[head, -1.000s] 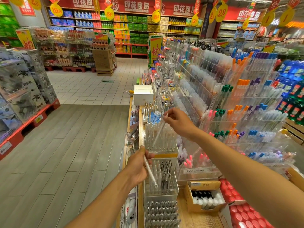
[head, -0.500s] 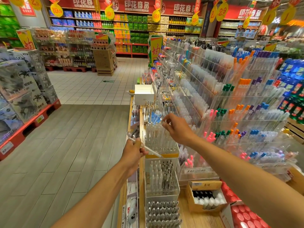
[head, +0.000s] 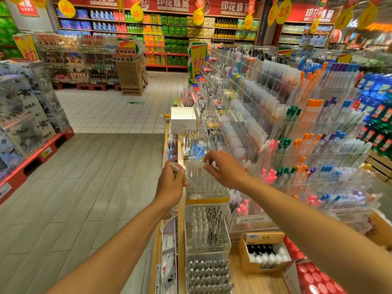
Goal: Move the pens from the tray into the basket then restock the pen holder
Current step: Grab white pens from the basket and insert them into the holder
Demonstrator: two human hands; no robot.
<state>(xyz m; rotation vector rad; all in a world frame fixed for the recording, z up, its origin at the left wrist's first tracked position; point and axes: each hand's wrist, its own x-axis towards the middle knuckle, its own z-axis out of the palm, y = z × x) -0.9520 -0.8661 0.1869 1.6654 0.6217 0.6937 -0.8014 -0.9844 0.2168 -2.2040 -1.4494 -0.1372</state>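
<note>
Two hands at the clear pen holder point(head: 206, 183): left hand point(head: 171, 185) clamped on a white pen point(head: 184, 174) beside it, right hand point(head: 224, 168) pinching a pen top above it.

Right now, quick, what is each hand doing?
Left hand: grips a clear pen beside the pen holder.
Right hand: fingers curled at the tops of the pens in the holder; whether it pinches one cannot be told.

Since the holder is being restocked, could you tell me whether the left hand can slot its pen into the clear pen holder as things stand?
Probably yes: the left hand grips a pen beside the holder's open top, though the right hand hovers above it.
</note>
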